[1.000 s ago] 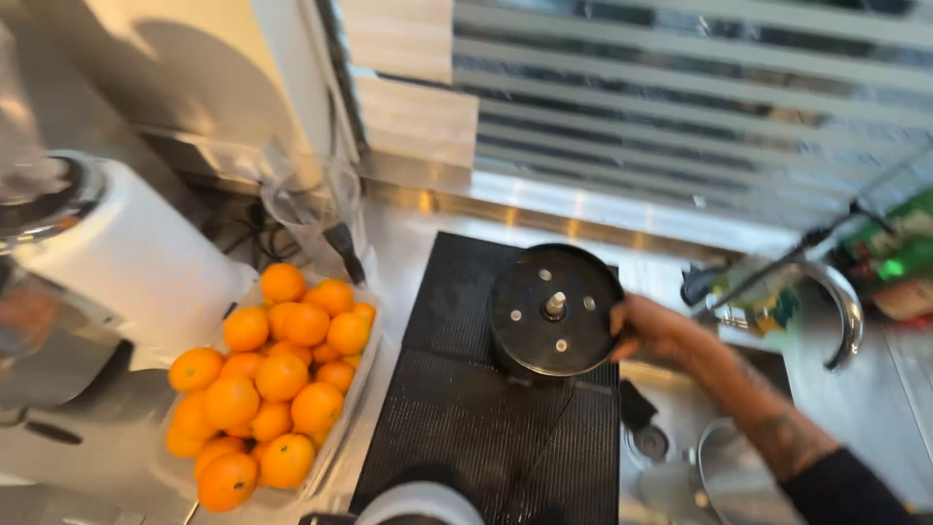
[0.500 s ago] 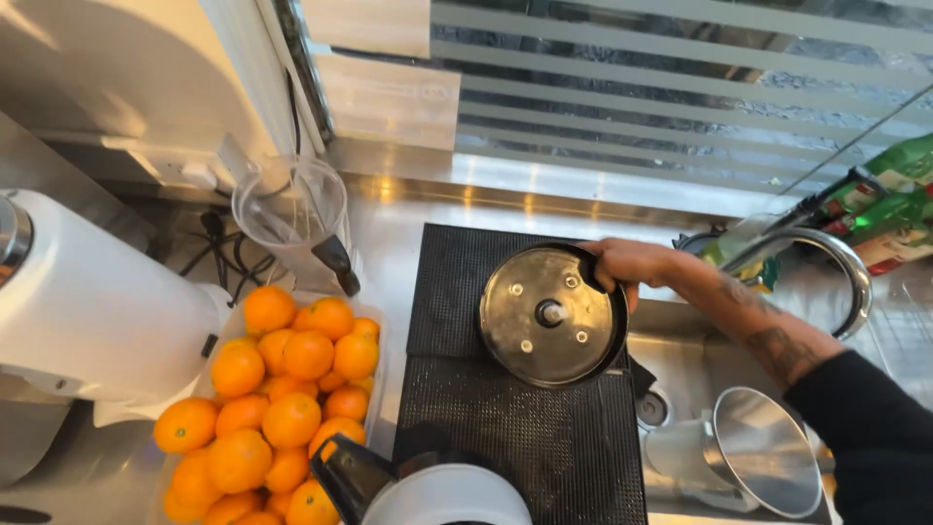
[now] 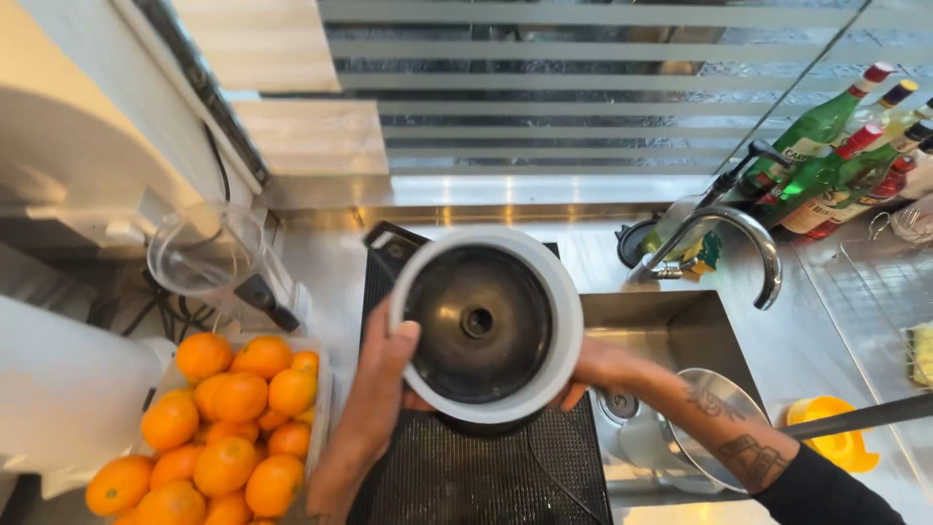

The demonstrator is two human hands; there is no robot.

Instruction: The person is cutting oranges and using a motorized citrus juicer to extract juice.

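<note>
Both hands grasp one thing: a round bowl (image 3: 486, 326) with a white rim and dark inside, a hole at its centre, held above the black ribbed mat (image 3: 466, 476) on the steel tabletop (image 3: 330, 262); the left hand (image 3: 384, 374) clasps the rim on its left side, thumb hooked over the edge; the right hand (image 3: 598, 369) grips the opposite side from below and to the right, fingers largely hidden under the rim; neither hand is free. The bowl sits squarely between the two hands, opening turned up toward the camera, its axis running roughly along the line of sight; both hands are in contact, so neither is nearer; the bowl holds nothing visible. A dark handle or spout (image 3: 389, 243) shows just behind the bowl's far left edge; what it belongs to cannot be told. Containers: a tray (image 3: 323, 389) at the left is heaped with oranges (image 3: 224, 428); a clear jug (image 3: 209, 253) stands behind it, seemingly empty, beside a white machine (image 3: 68, 389); the sink (image 3: 671, 331) at the right holds a steel lid or pan (image 3: 719, 428) and a drain fitting; a tap (image 3: 729, 233) arches over it. Bottles (image 3: 836, 156), green and clear, stand at the far right; a yellow juicer part (image 3: 826, 437) lies on the drainboard, near the right forearm.
</note>
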